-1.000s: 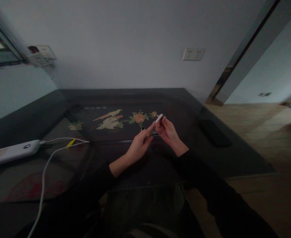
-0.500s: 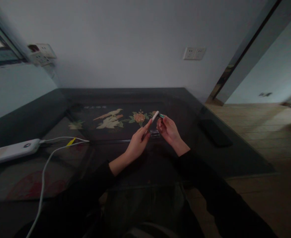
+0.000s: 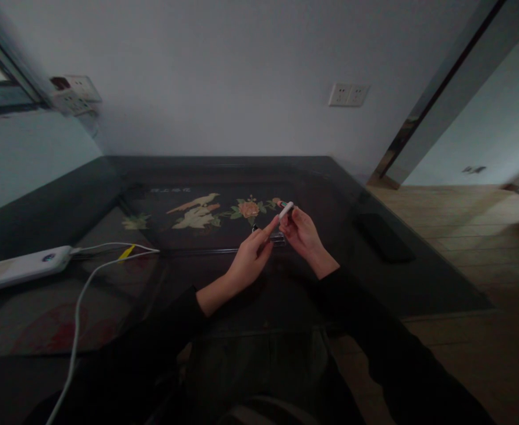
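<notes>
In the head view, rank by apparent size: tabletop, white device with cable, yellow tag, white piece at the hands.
1. Tabletop
2. White device, cut off by frame
3. Yellow tag and white piece: too alike to rank

You wear black long sleeves on both arms, your left sleeve (image 3: 153,330) and your right sleeve (image 3: 374,330) alike plain and matte, with any seams lost in the dim light. Each ends just short of the wrist, leaving your left hand (image 3: 247,260) and right hand (image 3: 302,236) bare. Over your lap lies dark, greenish cloth (image 3: 259,366), and below it curves a paler band (image 3: 259,404), too blurred to identify.
</notes>
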